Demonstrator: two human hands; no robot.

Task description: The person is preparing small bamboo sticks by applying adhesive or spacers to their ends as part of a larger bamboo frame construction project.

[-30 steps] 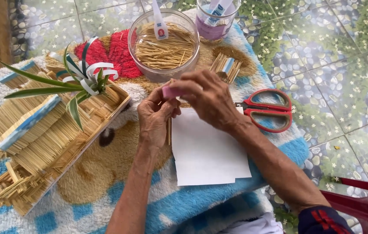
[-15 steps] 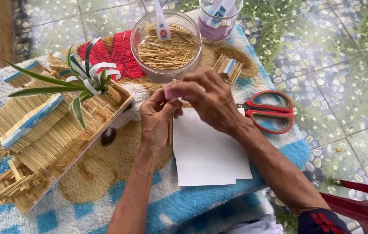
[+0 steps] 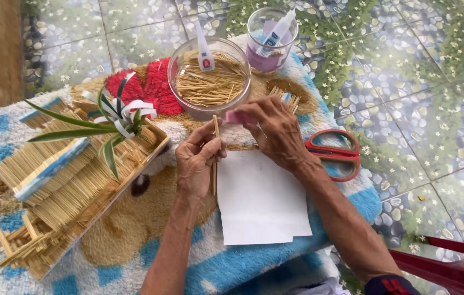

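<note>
Hands [image 3: 199,161] [image 3: 275,134] pinch perhaps two sticks [image 3: 215,155].

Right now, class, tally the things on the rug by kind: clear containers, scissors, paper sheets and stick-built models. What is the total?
Clear containers: 2, a bowl of sticks and a jar of glue tubes
Red scissors: 1
White paper sheet: 1
Stick-built model: 1
Total: 5
</note>
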